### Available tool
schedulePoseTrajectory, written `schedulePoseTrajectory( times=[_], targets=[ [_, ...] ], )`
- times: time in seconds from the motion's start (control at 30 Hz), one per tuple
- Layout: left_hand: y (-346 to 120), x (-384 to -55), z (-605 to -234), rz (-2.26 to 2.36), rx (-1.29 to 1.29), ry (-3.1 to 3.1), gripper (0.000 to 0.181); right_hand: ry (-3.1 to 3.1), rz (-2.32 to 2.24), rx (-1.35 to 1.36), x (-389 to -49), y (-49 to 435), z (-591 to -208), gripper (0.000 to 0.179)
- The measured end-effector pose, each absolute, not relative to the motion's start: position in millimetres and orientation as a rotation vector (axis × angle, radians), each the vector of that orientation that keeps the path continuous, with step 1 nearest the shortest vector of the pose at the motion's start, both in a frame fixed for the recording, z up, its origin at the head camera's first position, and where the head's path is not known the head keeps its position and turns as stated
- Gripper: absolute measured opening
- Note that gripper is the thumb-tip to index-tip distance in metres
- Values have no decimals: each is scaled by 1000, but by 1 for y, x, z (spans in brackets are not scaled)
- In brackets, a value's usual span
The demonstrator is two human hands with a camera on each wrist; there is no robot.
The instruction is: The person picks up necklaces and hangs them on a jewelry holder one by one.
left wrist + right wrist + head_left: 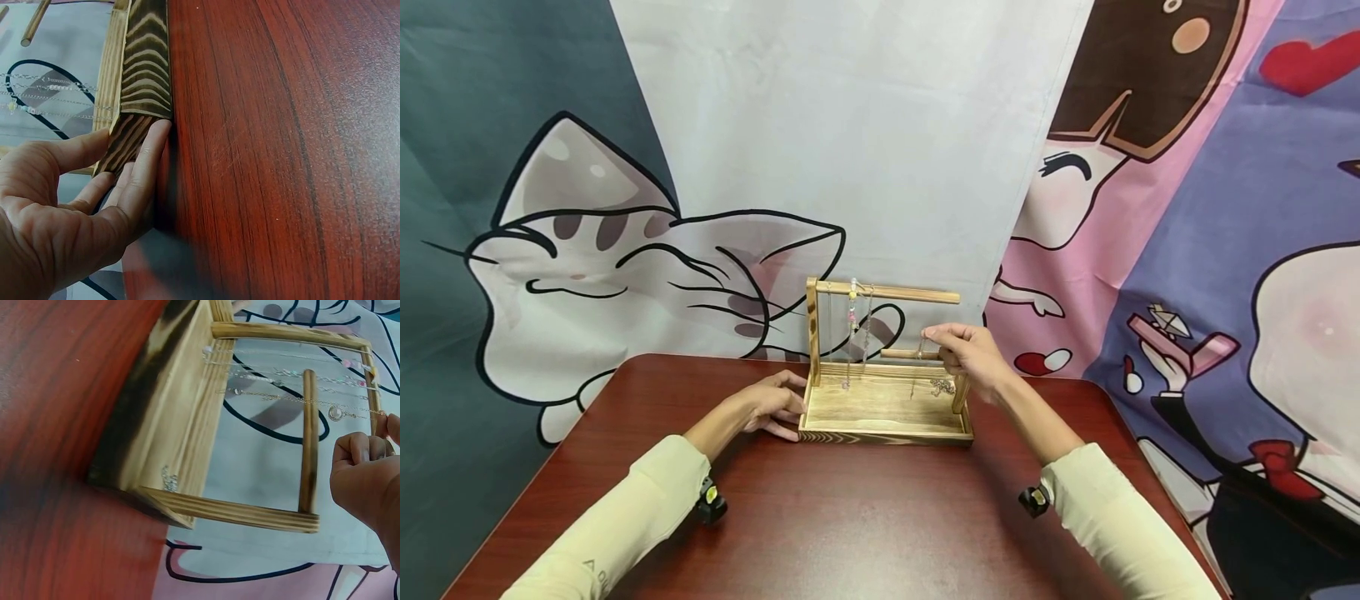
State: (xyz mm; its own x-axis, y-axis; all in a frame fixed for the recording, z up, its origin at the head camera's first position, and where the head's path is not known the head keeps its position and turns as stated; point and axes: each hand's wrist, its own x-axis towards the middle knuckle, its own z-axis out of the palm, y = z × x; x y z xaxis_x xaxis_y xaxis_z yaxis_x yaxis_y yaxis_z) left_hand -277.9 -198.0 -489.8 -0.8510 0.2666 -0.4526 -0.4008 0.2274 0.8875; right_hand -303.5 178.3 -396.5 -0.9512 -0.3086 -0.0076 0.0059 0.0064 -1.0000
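Note:
A wooden jewelry stand (880, 437) with a shallow tray and two bars stands on the table. My left hand (772, 404) holds the tray's left end, thumb and fingertips against its end wall (128, 140). Up at the right, my right hand (973, 354) pinches a thin gold necklace (913, 385) between thumb and forefinger. Its round pendant (335, 413) shows close to the fingertips, and the chain hangs down toward the tray. Several necklaces (852, 321), one with coloured beads, hang from the upper bar (910, 294). The lower bar (309, 444) stands partly behind my right hand in the head view.
A small heap of silver chain (942, 387) lies in the tray's right part. The reddish-brown table (865, 517) extends toward me. Behind it hangs a cloth (865, 125) printed with cartoon figures.

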Motion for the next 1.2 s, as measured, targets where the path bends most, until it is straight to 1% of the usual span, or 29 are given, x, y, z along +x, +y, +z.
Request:
schedulePoseTrajectory(
  times=[0.13,0.7,0.9,1.1,1.2],
  targets=[
    [-198,-277,-489,1673,-123,1986,69,2083,-2057,-332,-306,182,-389,23],
    [-198,-278,-489,1681,-127,1980,68,2034,-2191,-345,-315,193,-357,26],
    [-199,-277,-490,1676,-130,1985,69,2007,-2242,-345,-318,198,-346,30],
    [-198,-277,-490,1679,-134,1986,69,2015,-2274,-315,-322,206,-336,24],
    [-198,-277,-491,1680,-135,1988,69,2006,-2299,-300,-323,208,-333,24]
  ],
)
